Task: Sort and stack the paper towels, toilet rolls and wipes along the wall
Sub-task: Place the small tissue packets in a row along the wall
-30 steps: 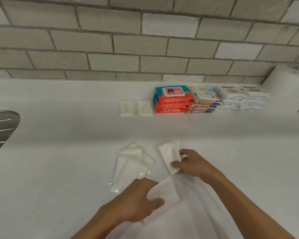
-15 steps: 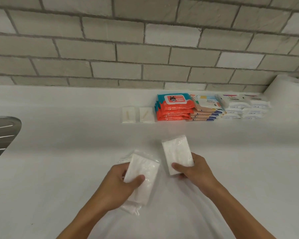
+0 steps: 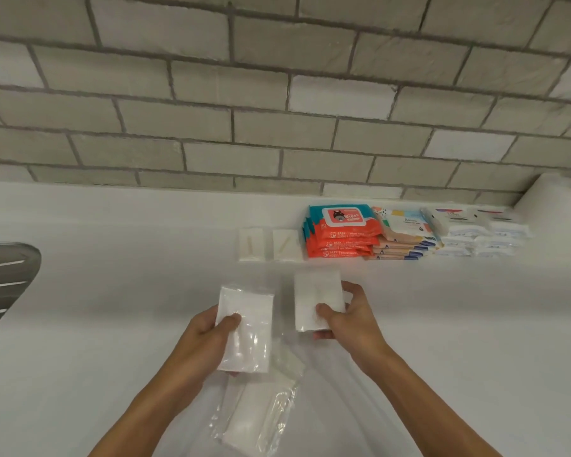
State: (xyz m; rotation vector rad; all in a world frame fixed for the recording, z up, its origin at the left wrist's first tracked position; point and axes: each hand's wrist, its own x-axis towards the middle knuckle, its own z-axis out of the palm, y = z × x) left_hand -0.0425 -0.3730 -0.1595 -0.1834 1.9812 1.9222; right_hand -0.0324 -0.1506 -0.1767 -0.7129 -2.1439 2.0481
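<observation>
- Sorted already, I judge: against the brick wall [image 3: 277, 110] stand the orange wipes stack [image 3: 340, 237], a pastel stack [image 3: 406, 240] and a white stack [image 3: 482, 237], 2 small white packs [image 3: 267, 244] to their left, and a paper roll [image 3: 548, 196] far right.
- Left to do: the left hand [image 3: 208, 334] grips 1 clear-wrapped pack [image 3: 248, 324], the right hand [image 3: 346, 318] a second pack [image 3: 314, 298], both above the white desk [image 3: 112, 324]; loose packs [image 3: 257, 420] lie beneath.
- Metal drainer [image 3: 4, 282] at the desk's left edge.

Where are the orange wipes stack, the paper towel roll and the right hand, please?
orange wipes stack [image 3: 342, 237], head view, front edge of the upper packs.
paper towel roll [image 3: 554, 199], head view, its white side.
right hand [image 3: 351, 319], head view, back of the hand gripping a white pack [image 3: 314, 291].
</observation>
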